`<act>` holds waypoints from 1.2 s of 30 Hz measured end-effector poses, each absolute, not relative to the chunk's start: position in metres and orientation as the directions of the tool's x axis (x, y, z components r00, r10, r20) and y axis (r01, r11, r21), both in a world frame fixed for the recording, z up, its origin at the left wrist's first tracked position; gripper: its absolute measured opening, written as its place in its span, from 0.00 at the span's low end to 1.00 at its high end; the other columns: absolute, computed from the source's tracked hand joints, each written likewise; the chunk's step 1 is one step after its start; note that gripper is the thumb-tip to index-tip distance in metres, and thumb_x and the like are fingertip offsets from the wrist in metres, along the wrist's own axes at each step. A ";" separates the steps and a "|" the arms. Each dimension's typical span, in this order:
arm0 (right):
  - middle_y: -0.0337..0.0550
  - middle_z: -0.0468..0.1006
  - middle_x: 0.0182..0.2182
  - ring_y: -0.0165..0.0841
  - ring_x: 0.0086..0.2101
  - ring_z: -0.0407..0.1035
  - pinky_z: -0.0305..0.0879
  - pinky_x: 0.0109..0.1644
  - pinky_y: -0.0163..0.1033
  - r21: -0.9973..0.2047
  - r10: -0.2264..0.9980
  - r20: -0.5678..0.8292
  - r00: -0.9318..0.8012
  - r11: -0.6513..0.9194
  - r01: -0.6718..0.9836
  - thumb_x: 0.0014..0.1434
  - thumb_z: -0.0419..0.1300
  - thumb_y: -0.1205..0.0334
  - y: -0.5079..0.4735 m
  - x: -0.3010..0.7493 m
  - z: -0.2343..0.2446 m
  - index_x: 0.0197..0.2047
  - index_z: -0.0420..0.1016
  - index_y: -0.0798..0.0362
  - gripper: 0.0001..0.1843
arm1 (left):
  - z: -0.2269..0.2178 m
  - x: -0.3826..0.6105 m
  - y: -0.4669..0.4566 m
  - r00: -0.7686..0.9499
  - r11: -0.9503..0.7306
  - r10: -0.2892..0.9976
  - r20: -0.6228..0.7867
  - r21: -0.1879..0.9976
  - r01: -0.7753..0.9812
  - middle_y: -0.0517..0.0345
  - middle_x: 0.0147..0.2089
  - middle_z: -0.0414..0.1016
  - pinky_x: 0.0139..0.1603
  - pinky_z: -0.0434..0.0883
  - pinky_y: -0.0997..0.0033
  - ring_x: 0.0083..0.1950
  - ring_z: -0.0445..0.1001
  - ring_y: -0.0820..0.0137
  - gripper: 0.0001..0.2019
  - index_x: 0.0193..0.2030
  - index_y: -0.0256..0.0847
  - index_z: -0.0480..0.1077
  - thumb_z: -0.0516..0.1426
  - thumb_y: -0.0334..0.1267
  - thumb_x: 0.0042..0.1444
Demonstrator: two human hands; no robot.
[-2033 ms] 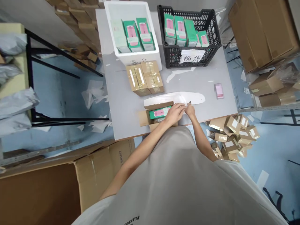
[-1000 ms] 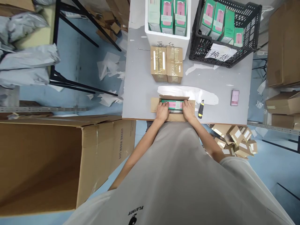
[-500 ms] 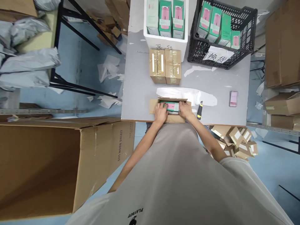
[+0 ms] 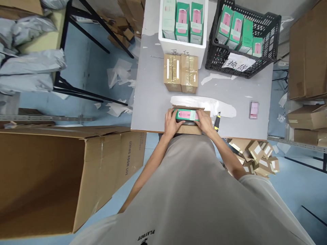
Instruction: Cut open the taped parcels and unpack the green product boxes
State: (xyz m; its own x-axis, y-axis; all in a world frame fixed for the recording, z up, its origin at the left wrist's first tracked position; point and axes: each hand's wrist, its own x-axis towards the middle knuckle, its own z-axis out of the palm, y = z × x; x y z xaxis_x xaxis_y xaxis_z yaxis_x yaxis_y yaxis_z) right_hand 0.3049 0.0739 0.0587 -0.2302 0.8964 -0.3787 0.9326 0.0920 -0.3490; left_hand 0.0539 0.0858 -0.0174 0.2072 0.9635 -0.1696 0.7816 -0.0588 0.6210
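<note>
Between my two hands is a green box with a pink picture (image 4: 187, 115), tilted at the mouth of an opened cardboard carton (image 4: 189, 129) by the table's front edge. My left hand (image 4: 171, 123) grips the left end of the green box, thumb along its near side. Its right end is held by my right hand (image 4: 204, 121), fingers bent round it. The carton's flaps stand out around the hands, and its inside is mostly hidden. To the right of my right hand lies a black and yellow box cutter (image 4: 217, 121).
Two taped brown boxes (image 4: 181, 73) stand in front of a white bin (image 4: 182, 47) with green boxes. A black crate (image 4: 241, 61) with more green boxes is at the back right. A large open carton (image 4: 114, 163) stands left; small cartons (image 4: 255, 158) lie on the floor.
The green box has come up from inside the carton and now sits higher, its printed face showing more. Both hands have shifted to grip its ends.
</note>
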 end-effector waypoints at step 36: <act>0.39 0.91 0.37 0.35 0.32 0.84 0.86 0.39 0.38 -0.446 0.715 -0.645 -0.270 -0.639 -0.627 0.77 0.75 0.44 0.019 0.274 0.067 0.52 0.82 0.47 0.16 | 0.066 0.109 0.187 0.084 0.225 0.974 -0.209 0.881 -0.417 0.51 0.49 0.88 0.59 0.84 0.51 0.54 0.88 0.50 0.21 0.48 0.47 0.79 0.68 0.62 0.64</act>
